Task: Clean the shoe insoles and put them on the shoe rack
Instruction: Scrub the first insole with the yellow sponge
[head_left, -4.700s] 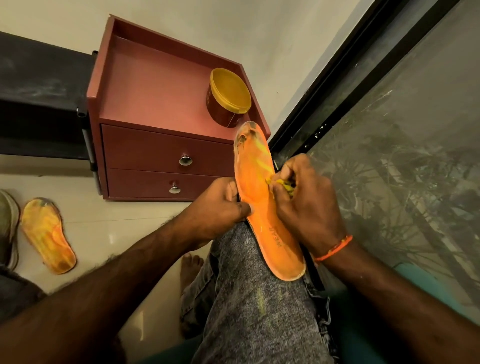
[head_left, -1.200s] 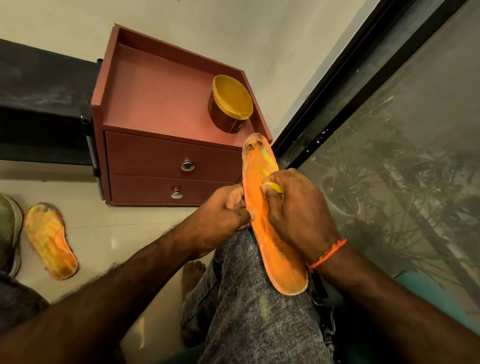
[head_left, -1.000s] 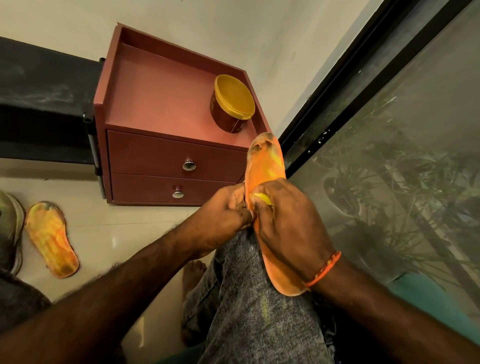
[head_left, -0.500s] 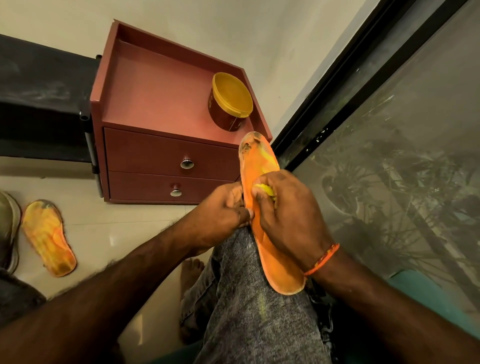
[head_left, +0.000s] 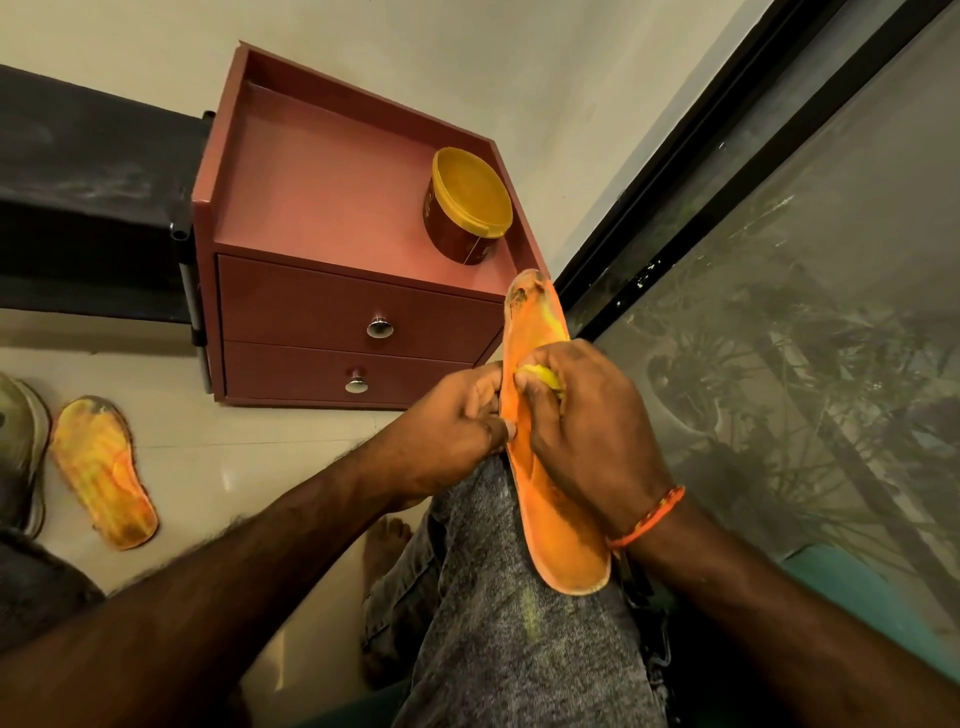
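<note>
Left-hand grip (head_left: 457, 426) pinching the orange insole (head_left: 540, 467) edge on the knee, right-hand grip (head_left: 582, 415) clamped on a yellow scrubber (head_left: 543, 375). Best to brace firmly, scrub short strokes toward the grimy toe.

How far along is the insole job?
Done: nothing visibly; no insole sits on a rack. In hand: left hand grips the insole on the knee while right hand rubs it with a yellow wad. Left: its stained toe, the second insole on the floor, then racking both.
</note>
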